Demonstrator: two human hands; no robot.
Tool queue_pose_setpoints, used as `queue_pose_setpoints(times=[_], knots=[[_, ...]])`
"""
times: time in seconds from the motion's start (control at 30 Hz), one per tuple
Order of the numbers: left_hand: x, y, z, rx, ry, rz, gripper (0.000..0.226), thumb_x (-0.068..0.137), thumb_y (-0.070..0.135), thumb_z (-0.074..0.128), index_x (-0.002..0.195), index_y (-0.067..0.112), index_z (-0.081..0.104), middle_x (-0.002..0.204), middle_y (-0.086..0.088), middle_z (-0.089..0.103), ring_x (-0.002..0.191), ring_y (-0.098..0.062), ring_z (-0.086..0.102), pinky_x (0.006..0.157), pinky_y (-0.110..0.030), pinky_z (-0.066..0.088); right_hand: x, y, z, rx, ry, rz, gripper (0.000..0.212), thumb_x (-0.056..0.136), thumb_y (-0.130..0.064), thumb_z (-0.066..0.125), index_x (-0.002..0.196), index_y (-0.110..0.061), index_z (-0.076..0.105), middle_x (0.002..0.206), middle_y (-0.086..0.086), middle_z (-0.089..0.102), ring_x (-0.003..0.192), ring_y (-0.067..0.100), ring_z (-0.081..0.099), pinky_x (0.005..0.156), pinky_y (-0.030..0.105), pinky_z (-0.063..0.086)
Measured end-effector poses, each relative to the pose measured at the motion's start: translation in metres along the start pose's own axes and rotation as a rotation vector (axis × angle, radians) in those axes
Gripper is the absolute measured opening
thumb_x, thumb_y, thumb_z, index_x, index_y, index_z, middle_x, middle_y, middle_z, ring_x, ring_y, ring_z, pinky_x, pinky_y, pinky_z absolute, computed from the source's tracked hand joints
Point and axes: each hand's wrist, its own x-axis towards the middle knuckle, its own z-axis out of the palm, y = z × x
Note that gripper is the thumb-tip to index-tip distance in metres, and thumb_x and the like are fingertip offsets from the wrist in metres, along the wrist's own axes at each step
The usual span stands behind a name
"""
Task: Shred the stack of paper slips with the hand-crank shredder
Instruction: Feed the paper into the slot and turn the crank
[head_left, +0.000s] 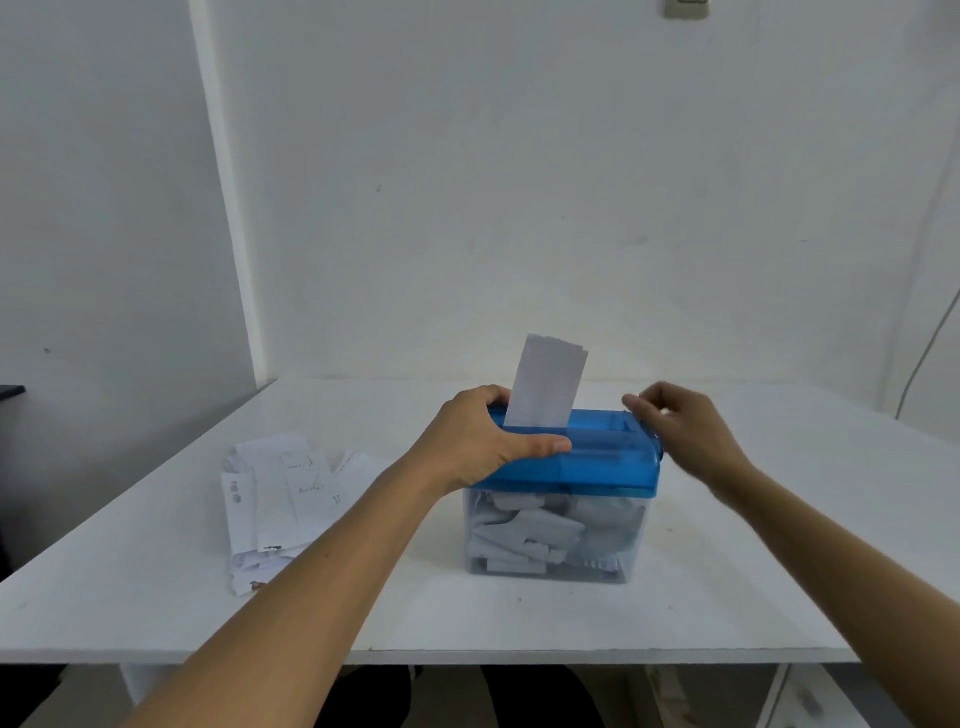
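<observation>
This is the feeding-and-cranking step. One white slip (545, 384) stands upright in the slot of the blue-lidded shredder (608, 462), most of its length showing above the lid. The left hand (483, 441) grips the lid's left end, thumb along the front edge and fingers hooked over the back, which steadies the box on the counter (519, 618). The right hand (685, 431) is at the lid's right end with its fingers curled. It is blurred and covers the crank, so I cannot tell whether it has hold of it. The clear bin (550, 530) underneath already holds plenty of cut paper. The stack of slips (280, 499) lies loosely fanned on the counter to the left, well apart from the box. The next move probably calls for steady turns of the crank to draw this slip down while the left hand stops the box from shifting.
</observation>
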Motion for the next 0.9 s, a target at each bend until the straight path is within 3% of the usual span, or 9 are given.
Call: queue_pose_setpoints(times=[0.13, 0.27, 0.33, 0.47, 0.53, 0.63, 0.7, 0.8, 0.9], knots=[[-0.001, 0.0, 0.0, 0.01, 0.02, -0.002, 0.088, 0.052, 0.069, 0.08, 0.128, 0.03, 0.056, 0.114, 0.019, 0.06, 0.105, -0.008, 0.058, 0.083, -0.02, 0.049, -0.019, 0.027, 0.02, 0.098, 0.084, 0.103, 0.039, 0.103, -0.03, 0.053, 0.078, -0.001, 0.061, 0.07, 0.008, 0.065, 0.067, 0.023, 0.058, 0.048, 0.014, 0.044], [-0.002, 0.002, 0.0, 0.033, 0.023, 0.011, 0.095, 0.048, 0.072, 0.077, 0.13, 0.028, 0.058, 0.113, 0.017, 0.061, 0.101, -0.006, 0.059, 0.076, -0.015, 0.047, -0.05, 0.036, 0.024, 0.102, 0.023, 0.129, 0.036, 0.106, -0.024, 0.044, 0.087, -0.008, 0.069, 0.077, 0.01, 0.072, 0.067, 0.021, 0.066, 0.064, 0.037, 0.058], [-0.001, 0.001, 0.0, 0.038, 0.016, 0.009, 0.094, 0.05, 0.071, 0.078, 0.131, 0.028, 0.058, 0.115, 0.016, 0.061, 0.102, -0.007, 0.059, 0.078, -0.017, 0.048, -0.067, 0.038, 0.017, 0.124, -0.007, 0.094, 0.04, 0.107, -0.029, 0.04, 0.09, -0.009, 0.07, 0.076, 0.009, 0.071, 0.064, 0.021, 0.066, 0.062, 0.032, 0.058], [0.0, 0.0, 0.0, 0.048, 0.01, 0.003, 0.092, 0.055, 0.07, 0.08, 0.133, 0.028, 0.058, 0.116, 0.017, 0.06, 0.101, -0.005, 0.057, 0.078, -0.018, 0.047, -0.096, 0.035, -0.002, 0.109, -0.13, -0.065, 0.06, 0.096, -0.066, 0.043, 0.085, -0.011, 0.064, 0.069, 0.004, 0.066, 0.062, 0.018, 0.063, 0.06, 0.026, 0.055], [0.001, 0.0, -0.001, 0.058, 0.004, -0.003, 0.088, 0.058, 0.067, 0.082, 0.133, 0.028, 0.058, 0.117, 0.016, 0.061, 0.101, -0.004, 0.057, 0.081, -0.021, 0.048, -0.104, 0.035, -0.011, 0.029, -0.205, -0.159, 0.044, 0.087, -0.058, 0.06, 0.086, -0.014, 0.06, 0.073, -0.002, 0.064, 0.064, 0.014, 0.06, 0.061, 0.024, 0.053], [0.001, 0.002, -0.001, 0.066, -0.01, -0.016, 0.096, 0.052, 0.071, 0.08, 0.135, 0.026, 0.057, 0.121, 0.013, 0.062, 0.107, -0.01, 0.058, 0.091, -0.026, 0.051, -0.106, 0.031, -0.025, -0.115, -0.127, -0.359, 0.019, 0.086, -0.034, 0.075, 0.081, -0.022, 0.061, 0.072, -0.01, 0.061, 0.063, 0.012, 0.055, 0.055, 0.018, 0.046], [0.001, 0.003, -0.002, 0.071, -0.015, -0.016, 0.097, 0.053, 0.069, 0.081, 0.135, 0.025, 0.056, 0.122, 0.012, 0.061, 0.108, -0.011, 0.058, 0.091, -0.027, 0.051, -0.104, 0.025, -0.036, -0.203, -0.071, -0.488, 0.016, 0.085, -0.042, 0.072, 0.08, -0.03, 0.063, 0.075, -0.014, 0.061, 0.063, 0.011, 0.054, 0.053, 0.014, 0.042], [0.003, 0.004, -0.003, 0.093, -0.025, -0.023, 0.087, 0.063, 0.06, 0.084, 0.137, 0.025, 0.053, 0.125, 0.01, 0.059, 0.11, -0.013, 0.055, 0.086, -0.023, 0.045, -0.093, 0.015, -0.047, -0.264, -0.027, -0.616, 0.027, 0.091, -0.063, 0.055, 0.086, -0.037, 0.06, 0.086, -0.02, 0.06, 0.07, 0.011, 0.057, 0.056, 0.016, 0.046], [0.003, 0.005, -0.004, 0.092, -0.035, -0.026, 0.087, 0.065, 0.059, 0.084, 0.138, 0.025, 0.053, 0.125, 0.01, 0.059, 0.111, -0.013, 0.055, 0.087, -0.023, 0.044, -0.077, 0.001, -0.047, -0.174, 0.091, -0.626, 0.026, 0.094, -0.055, 0.054, 0.094, -0.03, 0.056, 0.092, -0.019, 0.06, 0.078, 0.007, 0.06, 0.06, 0.012, 0.048]])
